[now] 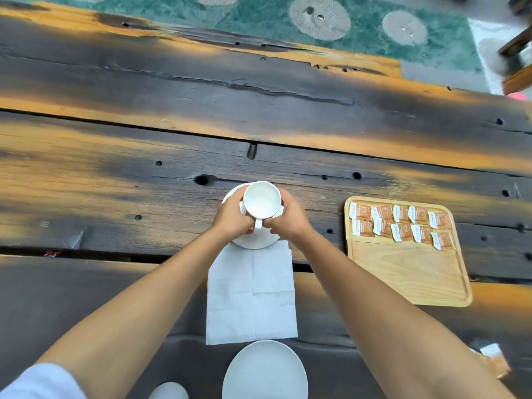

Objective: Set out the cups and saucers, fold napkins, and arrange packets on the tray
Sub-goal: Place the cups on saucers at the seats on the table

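A white cup (261, 201) stands on a white saucer (253, 241) near the middle of the dark wooden table. My left hand (231, 218) and my right hand (288, 217) both wrap around the cup, their fingers meeting near its handle. A white napkin (252, 295) lies flat just below the saucer, its top edge under the saucer rim. A second white saucer (264, 372) sits at the near edge. To the right, a wooden tray (408, 277) carries two rows of several orange packets (401, 223) along its far side.
A white rounded object (169, 393) shows at the bottom edge, left of the near saucer. More packets (493, 359) lie blurred at the lower right. A teal patterned rug (316, 24) and a wooden chair leg (515, 47) lie beyond the table's far edge.
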Demonstrator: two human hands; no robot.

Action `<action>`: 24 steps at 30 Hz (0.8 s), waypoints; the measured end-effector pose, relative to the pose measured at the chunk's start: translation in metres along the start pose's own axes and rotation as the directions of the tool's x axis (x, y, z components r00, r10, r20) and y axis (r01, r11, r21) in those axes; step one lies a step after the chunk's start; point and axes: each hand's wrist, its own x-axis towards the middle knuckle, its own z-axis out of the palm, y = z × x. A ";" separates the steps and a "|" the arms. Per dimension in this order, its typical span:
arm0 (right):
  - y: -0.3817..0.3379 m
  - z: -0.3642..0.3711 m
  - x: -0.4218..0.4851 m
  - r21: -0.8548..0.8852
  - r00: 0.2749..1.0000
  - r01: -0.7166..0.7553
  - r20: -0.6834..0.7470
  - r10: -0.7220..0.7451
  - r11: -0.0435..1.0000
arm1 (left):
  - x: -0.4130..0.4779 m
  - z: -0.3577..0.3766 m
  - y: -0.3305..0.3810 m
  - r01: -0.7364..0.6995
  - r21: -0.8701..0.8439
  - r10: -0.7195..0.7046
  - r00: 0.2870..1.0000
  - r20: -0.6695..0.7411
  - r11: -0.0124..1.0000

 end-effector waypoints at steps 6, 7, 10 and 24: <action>0.009 0.007 0.005 0.024 0.999 0.007 0.040 -0.008 1.000 | -0.001 0.001 -0.007 0.036 -0.010 -0.036 0.999 -0.032 0.999; 0.011 0.008 0.006 0.022 0.999 0.003 0.043 -0.004 1.000 | -0.001 0.002 -0.007 0.044 -0.012 -0.045 0.999 -0.031 0.999; 0.011 0.007 0.010 0.027 0.999 -0.018 0.050 0.017 0.999 | -0.001 0.004 -0.006 0.071 -0.030 -0.072 0.997 -0.025 0.997; 0.019 0.013 0.021 -0.039 0.998 -0.043 0.034 0.045 0.998 | 0.005 0.006 -0.015 0.099 -0.014 -0.100 0.994 -0.046 0.995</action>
